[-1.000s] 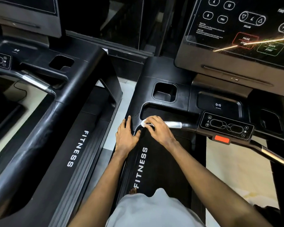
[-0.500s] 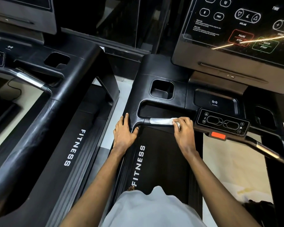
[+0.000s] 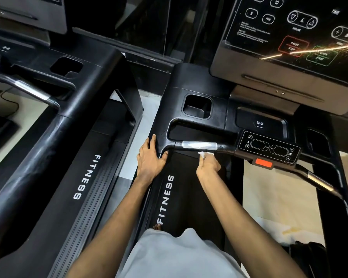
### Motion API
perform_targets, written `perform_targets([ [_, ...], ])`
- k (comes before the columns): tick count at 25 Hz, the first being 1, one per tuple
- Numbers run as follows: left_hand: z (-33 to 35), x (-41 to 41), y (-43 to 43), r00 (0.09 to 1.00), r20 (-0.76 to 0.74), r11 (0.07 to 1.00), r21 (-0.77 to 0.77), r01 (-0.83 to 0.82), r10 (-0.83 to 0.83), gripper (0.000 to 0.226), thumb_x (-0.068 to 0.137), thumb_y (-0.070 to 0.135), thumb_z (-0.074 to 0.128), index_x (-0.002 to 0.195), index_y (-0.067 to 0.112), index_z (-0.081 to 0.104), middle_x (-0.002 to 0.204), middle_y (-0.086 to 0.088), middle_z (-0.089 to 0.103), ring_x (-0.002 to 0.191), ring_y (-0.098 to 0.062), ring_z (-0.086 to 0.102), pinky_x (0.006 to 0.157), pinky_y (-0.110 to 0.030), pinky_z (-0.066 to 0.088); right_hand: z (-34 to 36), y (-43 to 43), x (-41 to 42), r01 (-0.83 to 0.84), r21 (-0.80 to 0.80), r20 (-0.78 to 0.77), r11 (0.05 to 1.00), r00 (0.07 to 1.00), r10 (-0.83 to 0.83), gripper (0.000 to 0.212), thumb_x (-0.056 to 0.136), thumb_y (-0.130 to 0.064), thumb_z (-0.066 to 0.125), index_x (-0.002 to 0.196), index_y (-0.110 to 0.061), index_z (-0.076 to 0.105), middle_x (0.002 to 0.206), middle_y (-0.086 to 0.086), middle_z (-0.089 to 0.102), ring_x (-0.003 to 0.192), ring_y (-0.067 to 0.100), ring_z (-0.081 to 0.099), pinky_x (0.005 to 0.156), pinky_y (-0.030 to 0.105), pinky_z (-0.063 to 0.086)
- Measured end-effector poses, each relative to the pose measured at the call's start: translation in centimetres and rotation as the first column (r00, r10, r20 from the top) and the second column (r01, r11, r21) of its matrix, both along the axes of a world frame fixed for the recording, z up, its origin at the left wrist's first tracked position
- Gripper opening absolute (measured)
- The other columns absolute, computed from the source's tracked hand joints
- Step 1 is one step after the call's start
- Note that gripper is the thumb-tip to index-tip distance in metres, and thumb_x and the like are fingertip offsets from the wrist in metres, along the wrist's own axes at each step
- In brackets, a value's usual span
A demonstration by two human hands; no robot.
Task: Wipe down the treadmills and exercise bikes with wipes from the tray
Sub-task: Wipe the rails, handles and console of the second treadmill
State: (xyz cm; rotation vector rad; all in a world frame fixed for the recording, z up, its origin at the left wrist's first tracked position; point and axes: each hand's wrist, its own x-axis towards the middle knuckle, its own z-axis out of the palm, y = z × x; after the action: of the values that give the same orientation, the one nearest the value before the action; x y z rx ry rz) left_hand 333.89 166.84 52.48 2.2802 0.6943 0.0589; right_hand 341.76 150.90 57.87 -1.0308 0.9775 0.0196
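Note:
I stand on a black treadmill [image 3: 197, 81] and look down at its front crossbar. My right hand [image 3: 208, 166] pinches a small white wipe [image 3: 203, 154] just under the silver grip section [image 3: 199, 145] of the handlebar. My left hand [image 3: 151, 157] rests flat, fingers straight, on the left corner of the console frame where the bar meets the side rail. The tray of wipes is out of sight.
A small control pad [image 3: 269, 148] with an orange stop tab [image 3: 263, 163] sits right of the grip. The big console screen [image 3: 289, 37] rises at upper right. A cup holder [image 3: 197, 106] lies beyond the bar. A second treadmill [image 3: 68, 121] stands to the left.
My right hand slid the wipe rightward along the silver grip, then dropped just below the bar. My left hand stayed on the frame corner.

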Motion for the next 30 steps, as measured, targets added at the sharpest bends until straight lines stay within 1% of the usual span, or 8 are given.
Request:
perform_targets([
  [7, 0.1, 0.0, 0.3, 1.0, 0.006, 0.999, -0.052, -0.003, 0.004, 0.08, 0.095, 0.049, 0.057, 0.161, 0.027, 0.016, 0.165, -0.008, 0.02, 0.15, -0.03, 0.021, 0.119, -0.053, 0.02, 0.1, 3.5, -1.4, -0.25, 0.001, -0.021, 0.968, 0.968, 0.25, 0.027, 0.078, 0.025, 0.054, 0.069, 0.0, 0.056, 0.071, 0.009, 0.056, 0.062, 0.015, 0.054, 0.045, 0.014, 0.047],
  [10, 0.1, -0.1, 0.5, 0.998, 0.054, 0.994, -0.109, -0.023, 0.029, 0.069, 0.1, 0.045, 0.05, 0.16, 0.028, 0.02, 0.165, -0.009, 0.022, 0.151, -0.028, 0.02, 0.12, -0.053, 0.019, -0.8, 3.9, -2.2, -0.489, -0.149, 0.06, 0.859, 0.863, 0.502, 0.021, 0.083, 0.015, 0.062, 0.075, -0.004, 0.065, 0.076, 0.007, 0.062, 0.068, 0.013, 0.058, 0.059, 0.016, 0.05],
  [12, 0.1, -0.1, 0.5, 0.997, 0.062, 0.995, -0.097, -0.029, 0.035, 0.068, 0.1, 0.045, 0.048, 0.16, 0.027, 0.021, 0.164, -0.01, 0.024, 0.151, -0.028, 0.02, 0.121, -0.052, 0.019, -0.5, 3.0, -2.1, -0.554, -0.49, 0.113, 0.673, 0.725, 0.68, 0.016, 0.086, 0.004, 0.067, 0.085, -0.012, 0.071, 0.087, -0.001, 0.069, 0.078, 0.008, 0.063, 0.074, 0.016, 0.051],
  [14, 0.1, -0.1, 0.4, 0.998, 0.055, 0.997, -0.078, -0.027, 0.032, 0.069, 0.1, 0.048, 0.048, 0.16, 0.027, 0.02, 0.164, -0.01, 0.024, 0.151, -0.027, 0.02, 0.12, -0.052, 0.02, 0.4, 1.2, -1.0, -0.441, -0.85, 0.011, 0.288, 0.531, 0.847, 0.018, 0.09, -0.003, 0.063, 0.094, -0.016, 0.074, 0.1, -0.006, 0.064, 0.088, 0.003, 0.062, 0.084, 0.012, 0.047],
  [17, 0.2, 0.0, 0.1, 0.999, 0.048, 0.998, -0.054, -0.016, 0.018, 0.072, 0.1, 0.053, 0.046, 0.16, 0.025, 0.019, 0.164, -0.011, 0.022, 0.151, -0.028, 0.019, 0.12, -0.052, 0.019, 0.8, -1.4, 0.4, -0.3, -0.95, -0.2, -0.088, 0.367, 0.909, 0.025, 0.095, -0.002, 0.053, 0.105, -0.012, 0.073, 0.11, -0.002, 0.055, 0.103, 0.009, 0.053, 0.092, 0.012, 0.038],
  [23, 0.1, 0.6, -0.3, 0.985, 0.11, 0.981, 0.157, 0.114, -0.132, 0.06, 0.106, 0.046, 0.041, 0.159, 0.021, 0.027, 0.167, -0.01, 0.015, 0.152, -0.029, 0.02, 0.121, -0.05, 0.02, -0.1, -0.2, 0.3, -0.208, -0.952, -0.265, -0.225, 0.192, 0.945, 0.026, 0.097, -0.002, 0.053, 0.11, -0.011, 0.074, 0.109, 0.001, 0.06, 0.103, 0.015, 0.053, 0.095, 0.025, 0.046],
  [27, 0.0, 2.6, -1.2, 0.915, 0.076, 0.876, 0.331, 0.351, -0.396, 0.054, 0.107, 0.043, 0.04, 0.156, 0.022, 0.035, 0.165, -0.008, 0.026, 0.155, -0.027, 0.015, 0.124, -0.042, 0.01, 0.3, -4.4, 2.0, -0.206, -0.967, -0.222, -0.149, 0.399, 0.89, 0.024, 0.098, -0.006, 0.054, 0.108, -0.012, 0.075, 0.107, -0.002, 0.061, 0.101, 0.016, 0.053, 0.094, 0.032, 0.048],
  [30, 0.1, 3.9, -1.7, 0.907, 0.045, 0.851, 0.368, 0.375, -0.419, 0.055, 0.105, 0.051, 0.039, 0.153, 0.024, 0.041, 0.159, -0.006, 0.04, 0.155, -0.025, 0.014, 0.124, -0.043, 0.011, 0.3, -5.4, 1.8, -0.158, -0.963, -0.264, -0.22, 0.361, 0.895, 0.022, 0.099, -0.008, 0.055, 0.109, -0.012, 0.074, 0.106, -0.002, 0.06, 0.099, 0.016, 0.052, 0.09, 0.031, 0.05],
])
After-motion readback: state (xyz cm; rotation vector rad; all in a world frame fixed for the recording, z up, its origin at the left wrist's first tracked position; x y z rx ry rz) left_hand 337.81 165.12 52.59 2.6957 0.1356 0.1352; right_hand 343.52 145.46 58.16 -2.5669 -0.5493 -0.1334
